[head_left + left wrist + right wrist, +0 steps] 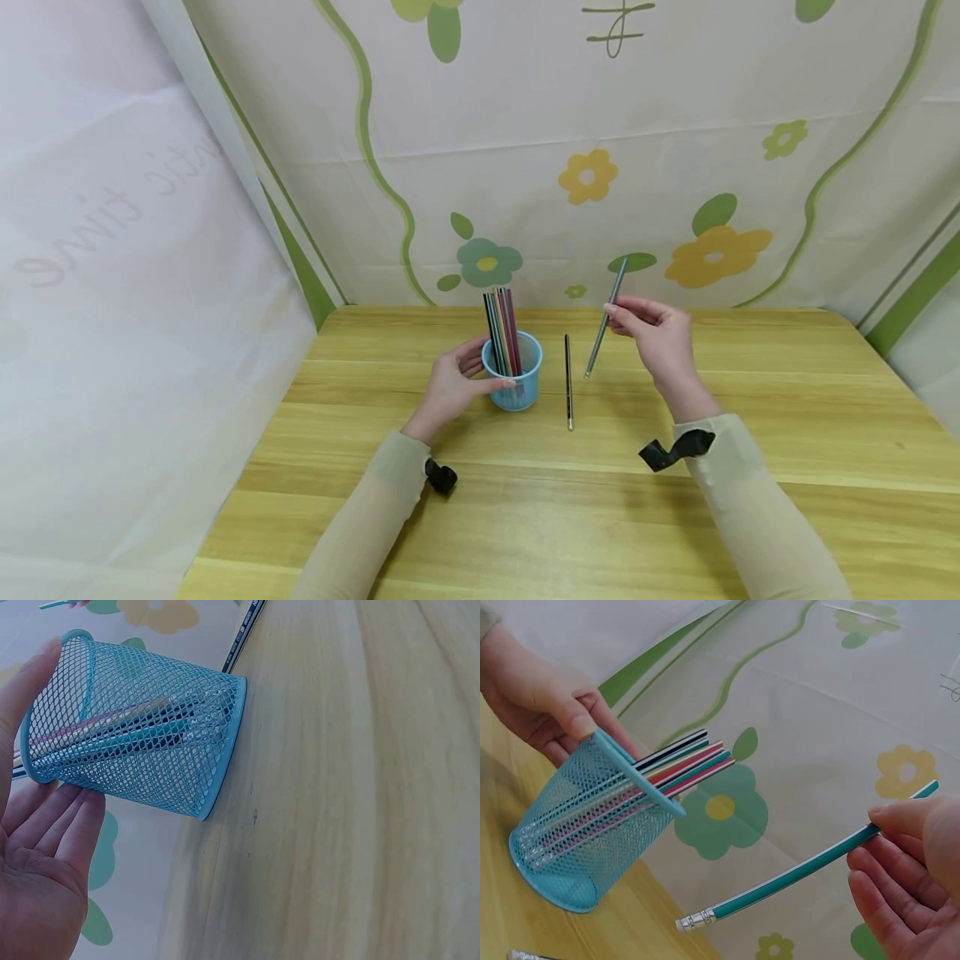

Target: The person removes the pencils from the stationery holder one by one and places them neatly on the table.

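The teal pencil (795,874) is up in the air to the right of everything else on the table, touching only the right hand (663,337). That hand pinches it between thumb and fingers, nearer the end away from the eraser. I'd guess it's held there so the eraser end hangs free and the pencil is easy to tilt. From my remote seat I can see that end pointing down and toward the cup side, metal ferrule and all.

Next out is the black pencil (567,379), flat on the wood between the cup and the teal pencil, eraser end toward the person. Neither hand is on it.

Then the blue mesh pencil cup (525,392), which looks upright on the table. The left hand (452,387) grips it near the rim, thumb on one side and fingers round the other, probably to stop a light cup from sliding or tipping. The bundle of pencils (502,329) inside leans together, and my left wrist feed shows ferrules down at the base, so those are eraser-down too. I can't get an exact count.

Beyond that, there's the wooden table (570,533), a flower-print curtain (510,100) hanging behind it, plus pale sleeves (757,500) with something black strapped at each cuff.
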`<state>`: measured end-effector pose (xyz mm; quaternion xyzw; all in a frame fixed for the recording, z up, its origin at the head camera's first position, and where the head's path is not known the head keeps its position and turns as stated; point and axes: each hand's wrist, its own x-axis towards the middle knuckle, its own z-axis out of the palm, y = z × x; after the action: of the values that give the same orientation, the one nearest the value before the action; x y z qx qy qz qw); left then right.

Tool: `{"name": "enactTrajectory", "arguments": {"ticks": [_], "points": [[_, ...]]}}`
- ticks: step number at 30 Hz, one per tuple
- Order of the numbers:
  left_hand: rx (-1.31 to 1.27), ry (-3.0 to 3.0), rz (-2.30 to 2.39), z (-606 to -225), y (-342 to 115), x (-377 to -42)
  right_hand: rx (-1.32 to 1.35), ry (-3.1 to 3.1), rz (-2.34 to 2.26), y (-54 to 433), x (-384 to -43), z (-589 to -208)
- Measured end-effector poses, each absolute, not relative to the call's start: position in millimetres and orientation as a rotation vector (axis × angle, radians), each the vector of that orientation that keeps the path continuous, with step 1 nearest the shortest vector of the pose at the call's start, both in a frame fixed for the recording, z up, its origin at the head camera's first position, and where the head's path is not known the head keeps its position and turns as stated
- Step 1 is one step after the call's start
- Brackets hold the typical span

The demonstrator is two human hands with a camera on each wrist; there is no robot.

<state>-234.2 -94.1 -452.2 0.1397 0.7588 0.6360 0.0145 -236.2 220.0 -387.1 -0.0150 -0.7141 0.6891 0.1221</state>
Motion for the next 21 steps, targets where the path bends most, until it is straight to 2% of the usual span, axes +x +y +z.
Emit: {"name": "enactTrajectory", "arguments": {"ticks": [21], "points": [[0.422, 2.357, 1.979, -453.5, -94.6, -235.7, -0.113, -2.353, 2.02, 232.0, -242.7, -421.7]]}}
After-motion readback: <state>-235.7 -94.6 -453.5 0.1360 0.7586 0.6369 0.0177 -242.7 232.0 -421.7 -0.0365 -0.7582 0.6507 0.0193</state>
